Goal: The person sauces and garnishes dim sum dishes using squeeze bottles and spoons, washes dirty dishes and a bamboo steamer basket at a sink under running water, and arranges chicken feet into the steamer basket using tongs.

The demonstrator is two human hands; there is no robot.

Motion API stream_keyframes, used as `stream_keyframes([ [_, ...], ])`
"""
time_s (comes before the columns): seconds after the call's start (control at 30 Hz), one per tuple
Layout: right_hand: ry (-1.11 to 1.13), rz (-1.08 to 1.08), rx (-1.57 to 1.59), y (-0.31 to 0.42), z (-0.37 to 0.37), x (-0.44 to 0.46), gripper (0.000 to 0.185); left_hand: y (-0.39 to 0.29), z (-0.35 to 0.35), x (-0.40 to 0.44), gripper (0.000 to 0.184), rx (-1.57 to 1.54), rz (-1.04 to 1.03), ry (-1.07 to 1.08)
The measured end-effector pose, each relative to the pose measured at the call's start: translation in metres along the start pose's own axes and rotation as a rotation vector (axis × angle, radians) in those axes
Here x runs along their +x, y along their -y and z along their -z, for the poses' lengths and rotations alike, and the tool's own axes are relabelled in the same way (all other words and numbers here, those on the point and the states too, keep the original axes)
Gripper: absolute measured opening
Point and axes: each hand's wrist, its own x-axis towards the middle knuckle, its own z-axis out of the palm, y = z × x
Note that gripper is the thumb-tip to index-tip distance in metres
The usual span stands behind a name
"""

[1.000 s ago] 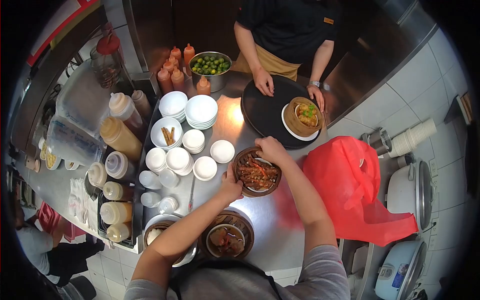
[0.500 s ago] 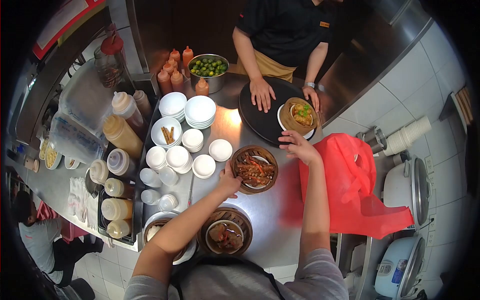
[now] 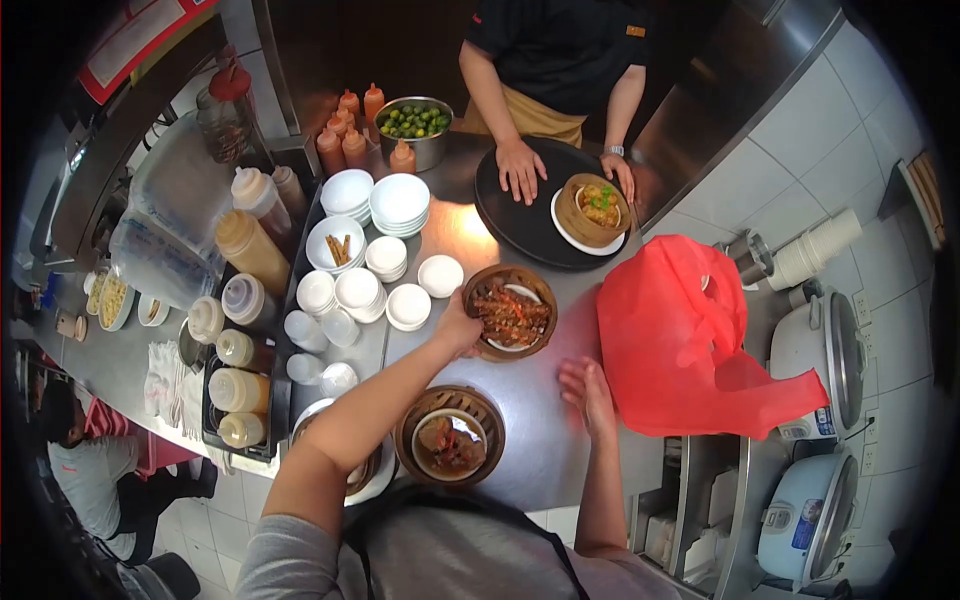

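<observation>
My left hand (image 3: 460,328) grips the left side of a round bamboo steamer (image 3: 497,272), its fingers partly hidden. In the steamer, a white dish holds reddish-brown saucy pieces (image 3: 510,318) that look like chicken feet. My right hand (image 3: 588,395) is empty, fingers apart, above the steel counter beside a red bag (image 3: 670,330). Close to my body stands a second bamboo steamer (image 3: 405,432) with a dish of meat in sauce. Across the counter, a third steamer (image 3: 572,222) sits on a white plate, which rests on a round black tray (image 3: 510,215).
Opposite me, a co-worker's hand (image 3: 521,170) lies on the tray and the other touches its edge. Stacked white bowls (image 3: 400,200), small cups and squeeze bottles (image 3: 250,250) fill the left side. A pot of green citrus (image 3: 413,125) stands behind. Rice cookers (image 3: 810,520) are at right.
My right hand has drawn back from the plated steamer on the tray, down toward me beside the red bag. My left hand stays at its steamer, which has barely moved.
</observation>
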Motion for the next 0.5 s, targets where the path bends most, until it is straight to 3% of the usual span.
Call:
stream_keyframes([
  [0.1,0.015,0.077,0.063,0.010,-0.017,0.005,0.072,-0.023,0.004,-0.015,0.070,0.027,-0.070,0.066],
  [0.23,0.023,0.307,0.177,0.053,-0.056,-0.002,0.077,-0.067,0.024,-0.065,0.067,0.081,-0.075,0.184],
  [0.27,0.031,0.282,0.184,0.059,-0.063,-0.004,0.077,-0.075,0.030,-0.082,0.068,0.089,-0.067,0.212],
  [0.33,0.154,0.456,0.179,0.066,-0.073,-0.014,0.079,-0.083,0.043,-0.115,0.069,0.119,-0.030,0.239],
  [0.5,0.270,0.416,0.220,0.053,-0.109,-0.071,0.078,-0.061,0.068,-0.178,0.073,0.174,0.009,0.328],
])
